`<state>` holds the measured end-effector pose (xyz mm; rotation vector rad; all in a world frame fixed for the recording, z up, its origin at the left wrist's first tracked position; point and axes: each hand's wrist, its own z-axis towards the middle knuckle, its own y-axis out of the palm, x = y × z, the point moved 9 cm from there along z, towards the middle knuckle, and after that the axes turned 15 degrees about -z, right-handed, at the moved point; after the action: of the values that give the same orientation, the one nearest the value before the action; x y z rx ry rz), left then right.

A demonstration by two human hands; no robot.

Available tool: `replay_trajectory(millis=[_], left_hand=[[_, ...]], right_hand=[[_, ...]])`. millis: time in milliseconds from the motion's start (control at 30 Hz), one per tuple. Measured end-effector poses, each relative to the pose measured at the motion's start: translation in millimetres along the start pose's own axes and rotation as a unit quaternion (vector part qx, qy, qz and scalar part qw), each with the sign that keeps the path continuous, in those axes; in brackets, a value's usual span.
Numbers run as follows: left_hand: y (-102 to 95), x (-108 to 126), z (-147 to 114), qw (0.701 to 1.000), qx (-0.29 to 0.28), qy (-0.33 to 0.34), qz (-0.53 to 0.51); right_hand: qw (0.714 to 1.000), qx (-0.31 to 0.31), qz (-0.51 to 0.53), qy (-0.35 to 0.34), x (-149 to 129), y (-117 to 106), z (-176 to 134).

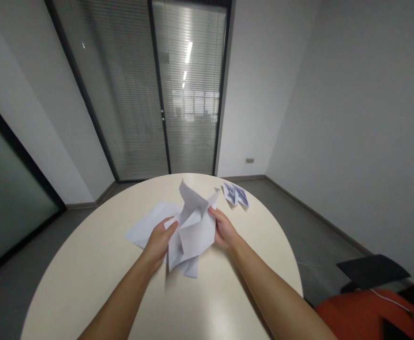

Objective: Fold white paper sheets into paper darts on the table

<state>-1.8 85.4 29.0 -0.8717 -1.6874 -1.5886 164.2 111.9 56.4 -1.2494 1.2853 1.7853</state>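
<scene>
Between my hands is a white sheet of paper (194,231), creased into several folds with points sticking up and out. My left hand (159,241) pinches its left edge, thumb on top. At the right edge, my right hand (224,227) grips it with the thumb over the paper and the other fingers mostly hidden behind. The folded sheet is held above the round table (97,264). Partly covered by my left hand and the held paper, flat white paper (153,221) lies on the tabletop.
Folded paper pieces (235,195) with shaded creases lie near the table's far right edge. An orange chair (356,311) with a black armrest (373,272) stands at the lower right. Beyond the table are a glass door with blinds (193,132) and grey walls.
</scene>
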Motion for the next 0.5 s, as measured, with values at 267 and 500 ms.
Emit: replay_trajectory(millis=[267, 500], left_hand=[[-72.6, 49, 9, 0.956, 0.219, 0.190, -0.030], [-108.2, 58, 12, 0.946, 0.282, 0.139, 0.073]], right_hand=[[0.997, 0.066, -0.047, 0.002, 11, -21, 7], [0.994, 0.060, -0.085, -0.011, 17, -12, 6]])
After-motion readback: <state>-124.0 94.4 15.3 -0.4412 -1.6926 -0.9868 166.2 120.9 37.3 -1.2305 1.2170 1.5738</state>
